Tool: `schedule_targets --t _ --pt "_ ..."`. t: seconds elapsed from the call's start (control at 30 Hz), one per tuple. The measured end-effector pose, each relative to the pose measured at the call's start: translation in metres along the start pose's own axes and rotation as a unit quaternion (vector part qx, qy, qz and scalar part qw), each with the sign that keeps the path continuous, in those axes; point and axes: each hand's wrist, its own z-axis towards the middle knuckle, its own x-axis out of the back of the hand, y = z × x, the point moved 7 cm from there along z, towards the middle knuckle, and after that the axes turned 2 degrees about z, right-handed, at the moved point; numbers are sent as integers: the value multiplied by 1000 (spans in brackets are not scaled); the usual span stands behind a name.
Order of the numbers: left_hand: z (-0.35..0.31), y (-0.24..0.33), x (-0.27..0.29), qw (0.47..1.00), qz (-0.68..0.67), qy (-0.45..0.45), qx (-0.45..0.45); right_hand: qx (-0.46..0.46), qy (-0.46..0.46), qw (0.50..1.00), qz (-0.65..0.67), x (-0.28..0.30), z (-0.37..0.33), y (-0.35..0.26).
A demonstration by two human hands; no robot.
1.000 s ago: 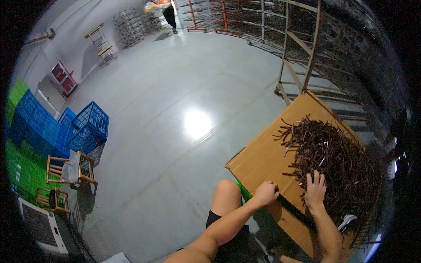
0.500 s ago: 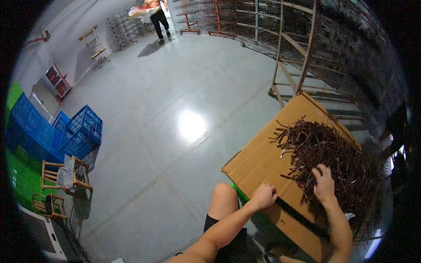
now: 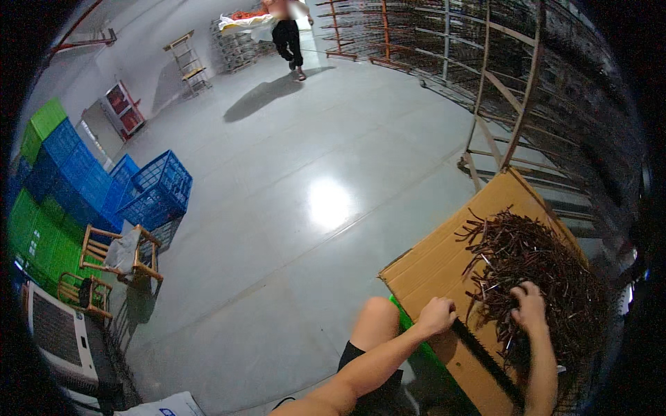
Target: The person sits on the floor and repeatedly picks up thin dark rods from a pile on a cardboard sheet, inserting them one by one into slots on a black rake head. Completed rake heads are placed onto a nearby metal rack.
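A dense pile of thin, dark brown, twig-like strips (image 3: 562,270) lies on a flattened cardboard sheet (image 3: 433,267) at the lower right. My right hand (image 3: 531,305) is at the near-left side of the pile, fingers curved and apart, touching the strips; nothing plainly held shows in it. Along the near part of the cardboard runs a long black strip with a toothed edge (image 3: 485,352). My left hand (image 3: 437,317) is closed around its upper left end. Where the strip's lower end goes is hidden by my right forearm.
A green edge (image 3: 427,353) shows under the cardboard, beside my bare knee (image 3: 378,322). Tall metal racks (image 3: 510,90) stand behind the pile. At left are blue crates (image 3: 156,191), green crates (image 3: 45,232) and a bamboo chair (image 3: 146,253). Far off, a person (image 3: 288,41) stands near white cloth.
The view has swung, so the scene sits further right and lower. My right hand has shifted slightly nearer over the pile. My left hand keeps its hold. The far person has stepped.
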Motion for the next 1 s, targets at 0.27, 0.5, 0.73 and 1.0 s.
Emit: schedule_targets --t 0.27,0.5,0.73,1.0 --pt "2 -6 -13 999 2 -30 -23 88 -84 991 -58 -13 -3 -14" --pt "3 0 -1 999 -36 -14 18 -51 39 998 5 9 -1 49" --pt "2 -8 -6 998 -45 39 1 -13 4 999 -48 10 -4 0" --pt "7 -19 25 991 -30 118 57 -16 12 980 -196 -26 10 36"
